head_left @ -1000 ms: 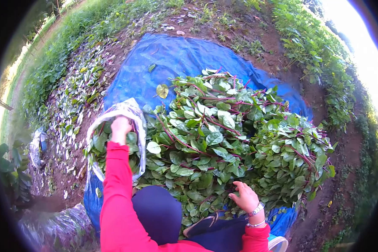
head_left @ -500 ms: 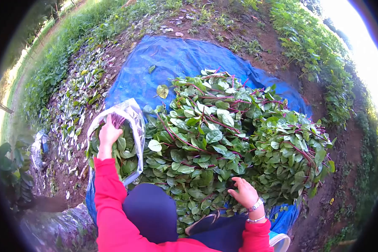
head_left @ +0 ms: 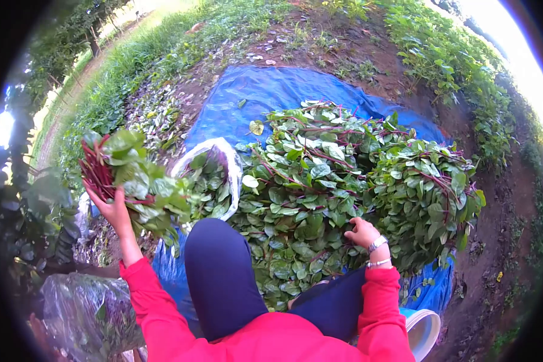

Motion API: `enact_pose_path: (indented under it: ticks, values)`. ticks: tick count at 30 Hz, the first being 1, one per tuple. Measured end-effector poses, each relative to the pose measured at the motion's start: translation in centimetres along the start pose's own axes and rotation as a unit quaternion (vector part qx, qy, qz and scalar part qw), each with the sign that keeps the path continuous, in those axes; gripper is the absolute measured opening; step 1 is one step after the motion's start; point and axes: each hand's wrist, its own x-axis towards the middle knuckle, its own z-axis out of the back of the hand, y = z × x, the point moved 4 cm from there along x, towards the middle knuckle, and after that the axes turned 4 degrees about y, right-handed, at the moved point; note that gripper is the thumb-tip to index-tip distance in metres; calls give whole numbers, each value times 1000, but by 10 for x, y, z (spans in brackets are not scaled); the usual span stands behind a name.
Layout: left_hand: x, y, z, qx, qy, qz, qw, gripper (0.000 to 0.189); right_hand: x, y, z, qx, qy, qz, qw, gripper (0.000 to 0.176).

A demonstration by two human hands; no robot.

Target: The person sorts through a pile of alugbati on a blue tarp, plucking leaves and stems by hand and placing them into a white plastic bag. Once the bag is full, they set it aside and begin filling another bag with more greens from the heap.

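1. Left hand (head_left: 113,208), at the left of the frame: raised, and closed around the stalk ends of a bundle of broad green leaves with red-purple stems (head_left: 140,184); the leafy end of the bundle droops toward the centre of the frame
2. Clear plastic bag (head_left: 230,158), left of centre: mouth open, partly filled with similar leaves, just right of the bundle
3. Right hand (head_left: 363,232), right of centre: fingers curled down onto the large heap of green leafy vines (head_left: 344,175); whether it grips a stem cannot be told
4. Blue plastic tarpaulin (head_left: 283,90), upper centre: spread on bare soil beneath heap and bag
5. Dark blue trouser knee (head_left: 220,271), lower centre: between the two red-sleeved arms
6. White round bucket (head_left: 425,330), lower right: only the rim visible
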Motion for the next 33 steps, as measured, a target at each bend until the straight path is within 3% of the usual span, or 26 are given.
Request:
enact_pose_path:
  ticks: [4, 6, 7, 11, 13, 14, 15, 16, 17, 18, 19, 20, 21, 23, 24, 30, 33]
  values:
    - [34, -59, 47, -16, -84, -34, 996, 81, 5, -8, -9, 23, -1, -5, 1000, 54]
    - [45, -88, 80, 55, -134, -33, 989, 79, 5, -12, -13, 44, -15, 7, 999, 54]
    - [50, -106, 94, 28, -162, -96, 982, 76, 0, -12, -13, 47, -17, 7, 999, 54]
    - [75, -134, 189, 192, -229, -208, 931, 74, -13, -17, -9, 38, -32, -7, 999, 53]
    - [82, -136, 239, 264, -245, -214, 908, 71, -19, -23, -6, 29, -50, -11, 998, 52]
    - [86, -136, 265, 304, -244, -269, 881, 65, -21, -24, -6, 30, -50, -19, 998, 53]
    - [103, -105, 314, 276, -239, -279, 888, 51, -22, -25, -7, 32, -49, -20, 998, 53]
    - [70, -184, 284, 481, -190, -286, 806, 41, -22, -26, -9, 35, -48, -20, 998, 54]
    - [76, -155, 317, 489, -214, -244, 810, 32, -23, -28, -11, 35, -46, -20, 998, 54]
    - [69, -215, 293, 662, -24, -260, 702, 30, -25, -27, -12, 32, -41, -20, 998, 54]
    - [49, -264, 268, 745, 282, -339, 500, 31, -25, -29, -14, 31, -31, -22, 999, 53]
    - [25, -319, 258, 687, 497, -355, 392, 35, -26, -30, -15, 30, -20, -24, 999, 53]
    - [23, -319, 252, 685, 498, -362, 390, 35, -28, -31, -15, 35, -20, -29, 999, 53]
    - [28, -310, 245, 692, 478, -189, 507, 28, -34, -34, -16, 29, -5, -40, 999, 53]
    - [29, -303, 245, 693, 461, -174, 526, 28, -37, -35, -16, 31, -6, -45, 998, 53]
    - [6, -270, 247, 722, 357, -243, 541, 25, -44, -44, -18, 30, -23, -50, 998, 53]
    - [-3, -251, 258, 731, 211, -282, 584, 24, -45, -47, -19, 24, -22, -52, 998, 53]
